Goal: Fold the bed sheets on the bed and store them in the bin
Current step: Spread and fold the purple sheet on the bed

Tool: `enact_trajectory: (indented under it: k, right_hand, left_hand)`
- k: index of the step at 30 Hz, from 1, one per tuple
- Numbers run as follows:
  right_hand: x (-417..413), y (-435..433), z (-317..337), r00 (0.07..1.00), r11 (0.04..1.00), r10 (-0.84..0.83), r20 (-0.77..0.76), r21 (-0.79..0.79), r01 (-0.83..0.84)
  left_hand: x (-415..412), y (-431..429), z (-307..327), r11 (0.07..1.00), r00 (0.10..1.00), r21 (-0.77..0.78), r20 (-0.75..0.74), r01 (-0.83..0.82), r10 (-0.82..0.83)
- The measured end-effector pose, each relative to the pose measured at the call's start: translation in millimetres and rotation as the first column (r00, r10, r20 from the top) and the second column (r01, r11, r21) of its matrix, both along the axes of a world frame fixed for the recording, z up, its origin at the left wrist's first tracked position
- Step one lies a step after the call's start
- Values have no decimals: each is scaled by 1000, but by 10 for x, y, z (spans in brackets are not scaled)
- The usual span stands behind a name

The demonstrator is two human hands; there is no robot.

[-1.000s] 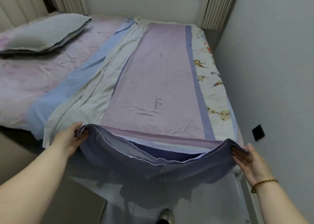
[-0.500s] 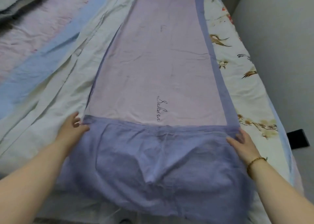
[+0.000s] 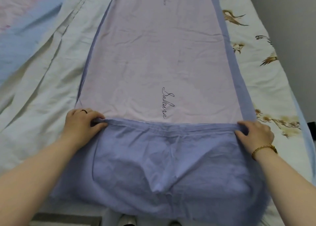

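Note:
A long folded bed sheet (image 3: 153, 58), pale lilac with a blue-violet border and dark script lettering, lies lengthwise on the bed. Its near end is turned up and over, showing the blue-violet underside (image 3: 162, 157). My left hand (image 3: 83, 123) pinches the left corner of that folded edge. At the right corner, my right hand (image 3: 253, 131), with a gold bracelet on the wrist, grips the same edge. The edge stretches straight between both hands across the lilac face. No bin is in view.
A pale green sheet (image 3: 42, 75) lies bunched to the left, with a light blue one (image 3: 25, 25) beyond it. A white bird-patterned bed cover (image 3: 266, 71) runs along the right, against a grey wall (image 3: 294, 28). The floor and shoes show below the bed's near edge.
Both hands lifted the sheet's hanging near end off the bed's foot and carried it forward onto the lilac face. The view has tilted down and closer.

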State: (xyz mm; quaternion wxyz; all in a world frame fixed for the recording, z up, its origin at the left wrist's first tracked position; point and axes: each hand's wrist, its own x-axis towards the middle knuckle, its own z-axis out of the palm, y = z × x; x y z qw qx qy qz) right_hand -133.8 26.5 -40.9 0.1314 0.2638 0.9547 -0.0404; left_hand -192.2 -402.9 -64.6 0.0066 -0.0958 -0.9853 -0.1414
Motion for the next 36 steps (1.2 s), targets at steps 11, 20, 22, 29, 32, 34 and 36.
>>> enact_trajectory:
  k: [11,20,22,29,32,34,36]
  right_hand:
    - [-95,69,-37,984,989,78,-158,135,-57]
    - [-184,-941,-172,860,839,476,-184,-199,-506]
    - [-240,-1000,-214,830,818,556,-34,-154,-554]
    - [-276,-932,-388,839,856,510,-189,17,-517]
    - [-34,-803,-440,879,935,346,-329,43,-352]
    - [232,-653,-389,962,990,120,-243,-45,-135]
    - [572,-435,-364,970,997,-76,-231,-39,69]
  left_hand:
    - [66,-83,-110,967,967,-71,57,-246,250]
    - [88,182,-30,986,979,-108,175,127,-107]
    - [73,160,-77,981,988,-126,74,145,-137]
    - [89,-30,-114,989,989,-27,-7,-148,148]
    - [446,-167,-116,844,845,61,102,-533,526]
    - [729,-217,-130,772,781,123,161,-623,604]
    - [948,-233,-184,772,785,153,192,-617,589]
